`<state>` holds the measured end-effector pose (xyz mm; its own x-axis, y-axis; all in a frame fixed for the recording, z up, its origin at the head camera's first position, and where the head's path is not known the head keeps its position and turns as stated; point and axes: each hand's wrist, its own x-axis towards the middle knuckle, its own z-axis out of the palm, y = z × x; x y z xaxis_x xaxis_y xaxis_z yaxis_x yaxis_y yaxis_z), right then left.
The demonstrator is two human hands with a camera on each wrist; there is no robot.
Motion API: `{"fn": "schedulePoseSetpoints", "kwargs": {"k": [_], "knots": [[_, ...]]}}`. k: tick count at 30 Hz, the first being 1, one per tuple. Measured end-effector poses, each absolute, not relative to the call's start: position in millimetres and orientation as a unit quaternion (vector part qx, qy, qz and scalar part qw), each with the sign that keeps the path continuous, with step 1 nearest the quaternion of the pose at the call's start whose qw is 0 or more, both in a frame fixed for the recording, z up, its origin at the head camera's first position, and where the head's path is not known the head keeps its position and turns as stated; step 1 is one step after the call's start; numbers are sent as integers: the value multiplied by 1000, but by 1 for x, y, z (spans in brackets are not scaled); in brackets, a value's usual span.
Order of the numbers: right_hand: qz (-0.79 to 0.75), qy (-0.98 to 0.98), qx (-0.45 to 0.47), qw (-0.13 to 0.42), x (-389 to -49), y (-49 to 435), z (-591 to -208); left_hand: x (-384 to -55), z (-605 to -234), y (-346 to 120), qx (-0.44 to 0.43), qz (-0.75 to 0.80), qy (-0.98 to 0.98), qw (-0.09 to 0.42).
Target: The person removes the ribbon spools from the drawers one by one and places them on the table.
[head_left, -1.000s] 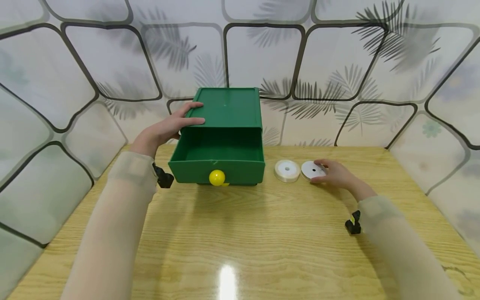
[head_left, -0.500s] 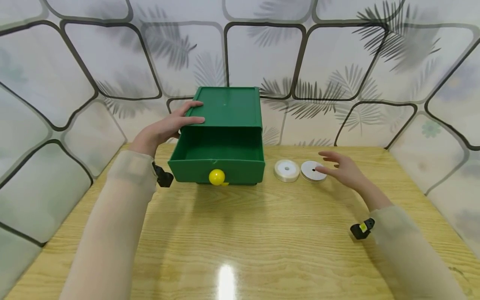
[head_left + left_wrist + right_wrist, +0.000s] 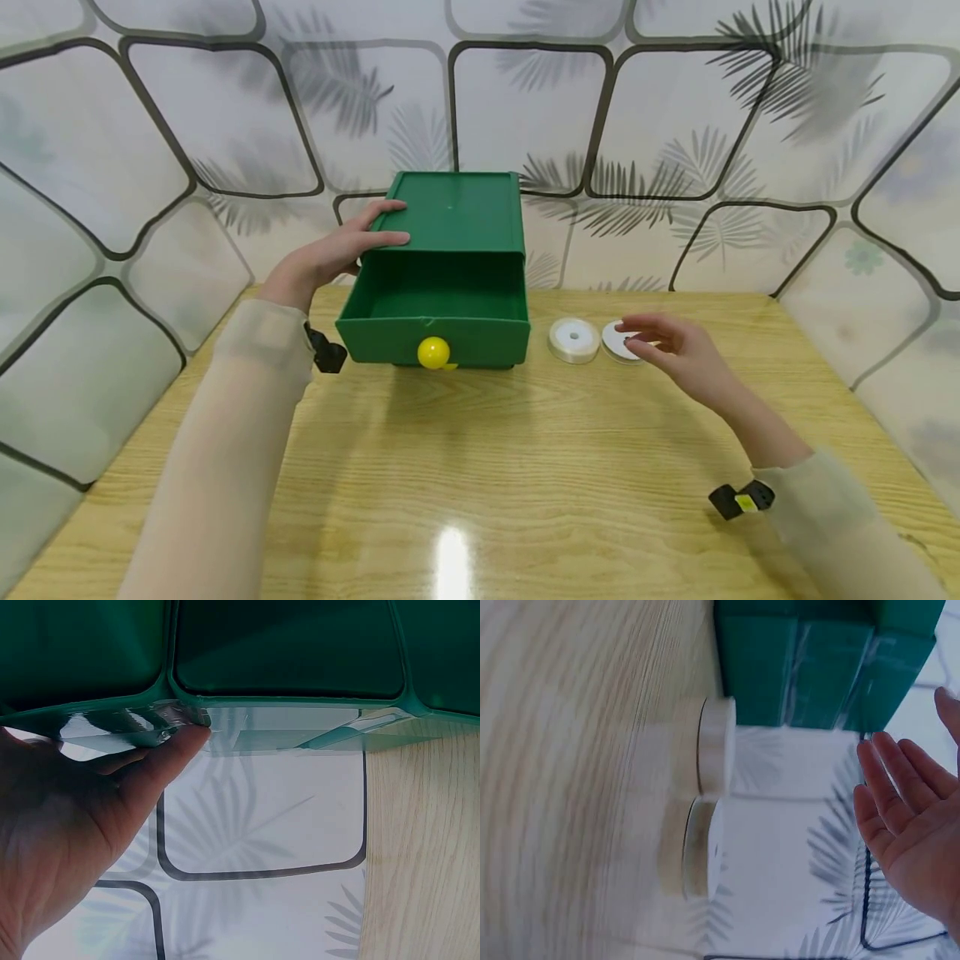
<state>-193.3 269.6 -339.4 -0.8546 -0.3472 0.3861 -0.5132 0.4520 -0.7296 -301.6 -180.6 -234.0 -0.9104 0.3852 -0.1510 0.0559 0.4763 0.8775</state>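
Over the desk (image 3: 570,483), the right hand (image 3: 693,367), fingers apart and empty, hovers by the right spool (image 3: 617,339); pinching its rim seems surest. Leftward sit the left spool (image 3: 573,347) and open drawer (image 3: 375,342). Farther, the left hand (image 3: 326,254), fingers parted on the box (image 3: 459,212), should steady it.

Wood table (image 3: 525,467) | bears: green drawer box (image 3: 465,227) | cream spool (image 3: 574,351) | white spool (image 3: 617,344)
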Motion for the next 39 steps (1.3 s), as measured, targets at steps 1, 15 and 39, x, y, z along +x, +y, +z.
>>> {"fn": "schedulePoseSetpoints", "kwargs": {"k": [1,15,39], "knots": [[463,-842,260,89,-189,266,-338,-302,-234,-181,131,493,844,167],[516,-784,346,-16,-148,202,-324,-301,-234,-181,130,488,847,165],[603,-709,321,-173,-141,90,-330,-301,-235,-180,132,492,846,160]]}}
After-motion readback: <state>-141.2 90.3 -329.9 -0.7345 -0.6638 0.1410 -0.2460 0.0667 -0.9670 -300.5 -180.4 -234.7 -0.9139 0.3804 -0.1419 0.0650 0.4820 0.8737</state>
